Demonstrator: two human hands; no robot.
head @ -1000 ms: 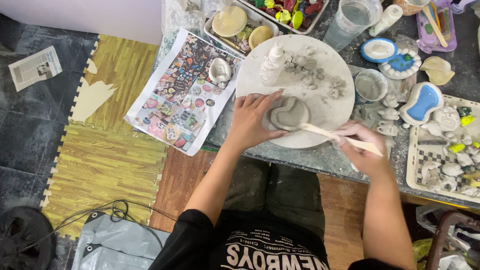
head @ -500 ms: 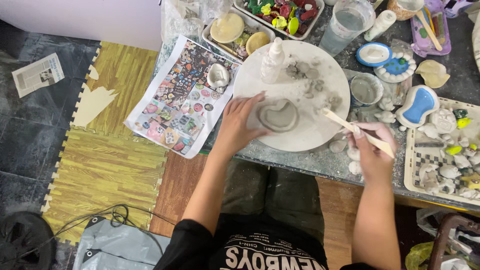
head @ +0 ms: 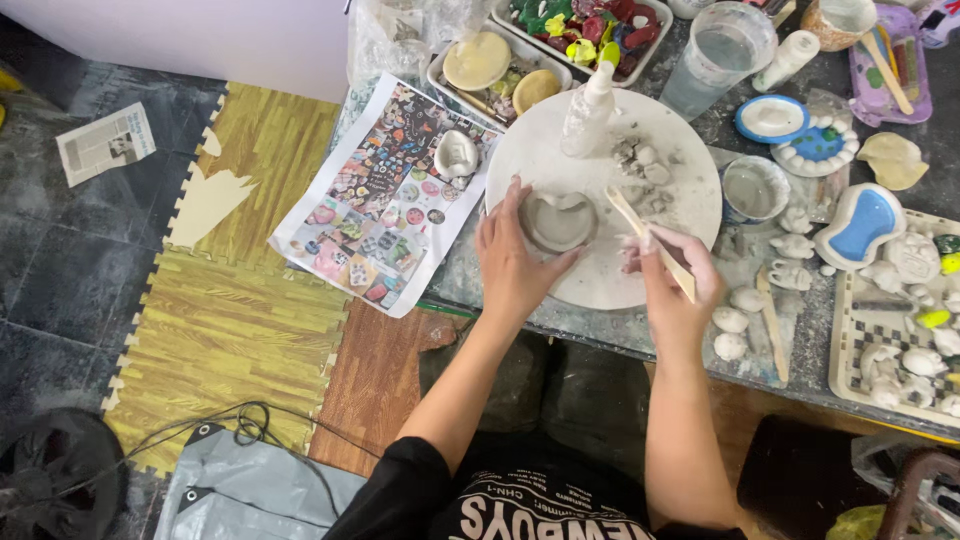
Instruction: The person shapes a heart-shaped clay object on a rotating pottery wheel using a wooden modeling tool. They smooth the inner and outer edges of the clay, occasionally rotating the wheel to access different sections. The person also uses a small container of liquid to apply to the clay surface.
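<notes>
A small grey clay bowl [head: 556, 222] rests on a round white turntable [head: 690, 190]. My left hand [head: 515, 265] cups the bowl's left side and front, holding it steady. My right hand [head: 672, 285] grips a flat wooden modelling stick [head: 645, 240], whose tip points at the bowl's right rim. A white squeeze bottle [head: 588, 112] and a heap of grey clay scraps [head: 640, 165] lie on the far part of the turntable.
A printed colour sheet [head: 375, 200] with a white shell-shaped piece [head: 456, 153] lies to the left. A water cup [head: 718, 55], small white pot [head: 752, 188], blue-glazed dishes [head: 862, 222], trays of painted pieces [head: 590, 25] and a tray of white figures [head: 900, 330] crowd the table. Foam mats cover the floor.
My right hand has swung left, bringing the stick's tip up to the bowl's right rim. My left hand still holds the bowl. The view has shifted slightly.
</notes>
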